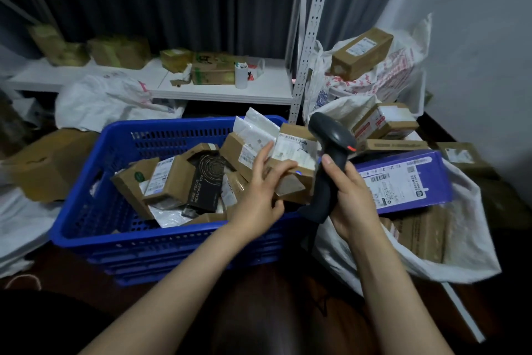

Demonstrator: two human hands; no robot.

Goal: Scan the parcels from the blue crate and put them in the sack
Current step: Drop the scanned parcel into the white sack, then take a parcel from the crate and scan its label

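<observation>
Over blue crate (pixel 161 139) right end, left grip (pixel 256 190) pinches labelled cardboard parcel (pixel 293 150), forefinger straight. Just right of crate, right grip (pixel 351 196) wrapped round upright barcode scanner (pixel 331 133) handle.

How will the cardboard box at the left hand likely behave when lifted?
The cardboard box looks stiff, with flat sides and sharp edges, so it should keep its shape. The left hand alone seems to manage it, so it is probably light. Flat faces make rolling unlikely; its taped label may be slightly slick.
</observation>
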